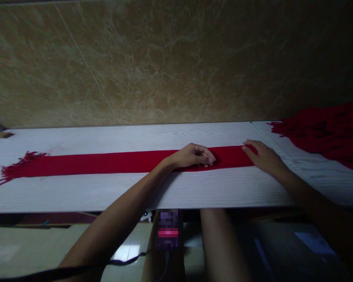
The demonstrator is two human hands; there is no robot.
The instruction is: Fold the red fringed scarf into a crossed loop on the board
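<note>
A long red scarf (106, 163) lies flattened in a narrow strip along the white wood-grain table, its fringe (20, 166) spread at the left end. My left hand (195, 155) rests over the strip right of its middle, fingers loosely curled in and nothing visible inside them. Over the scarf's right end lies my right hand (263, 156), its thumb apart from the fingers and red cloth showing between them. The palm covers part of that end, so the edge beneath is hidden.
A heap of red fringed cloth (326, 131) lies at the table's far right. Behind the table (106, 194) rises a brown marbled wall (164, 62). A small wooden block (0, 134) sits at the left edge. Below, a phone (168, 230) with a cable rests on a leg.
</note>
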